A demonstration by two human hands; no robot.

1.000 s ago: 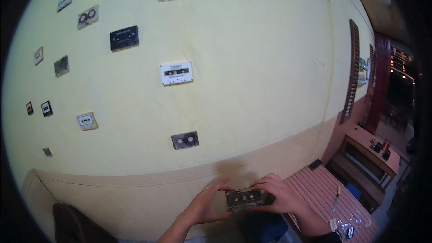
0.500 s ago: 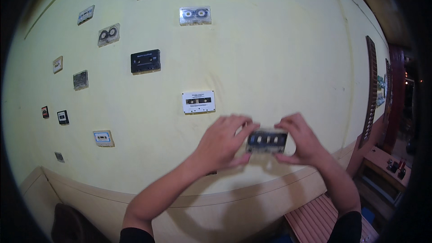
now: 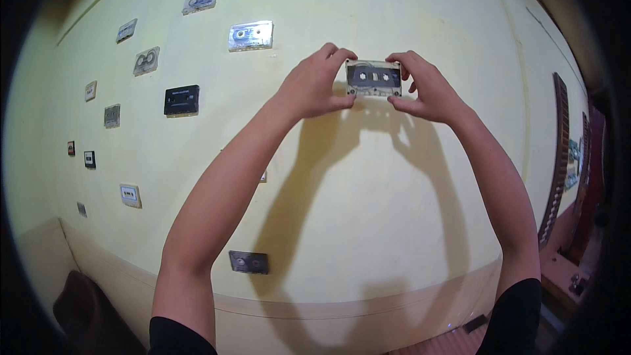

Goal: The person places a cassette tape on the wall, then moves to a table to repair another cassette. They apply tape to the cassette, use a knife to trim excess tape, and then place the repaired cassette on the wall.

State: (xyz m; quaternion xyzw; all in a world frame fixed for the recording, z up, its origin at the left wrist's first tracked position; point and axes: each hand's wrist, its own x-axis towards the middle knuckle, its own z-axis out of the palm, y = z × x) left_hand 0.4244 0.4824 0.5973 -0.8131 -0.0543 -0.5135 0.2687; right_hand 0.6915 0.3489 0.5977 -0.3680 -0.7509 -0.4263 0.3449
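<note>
Between my two raised hands is a cassette tape [image 3: 374, 79], clear at its edges with a dark label and two white hubs. My left hand [image 3: 317, 82] pinches its left end, fingers on top and thumb below. On the opposite end, my right hand [image 3: 426, 87] grips the corners the same way. The cassette is level in front of the pale yellow wall [image 3: 368, 177]; I cannot tell whether its back touches the wall. Nearest to it on the left, a clear cassette with a silvery face [image 3: 250, 36] is fixed to the wall. My left forearm mostly hides a white cassette.
Several more cassettes dot the wall's left side, among them a black one [image 3: 181, 100] and a cream one [image 3: 130, 195]. A dark grey cassette [image 3: 249, 262] sits low, above the beige lower panel [image 3: 289, 312]. A slatted wooden frame [image 3: 557, 158] hangs at right.
Both hands have lifted the cassette higher up the wall, slightly left in the picture. The view has shifted, bringing the low dark grey cassette out from behind my left arm.
</note>
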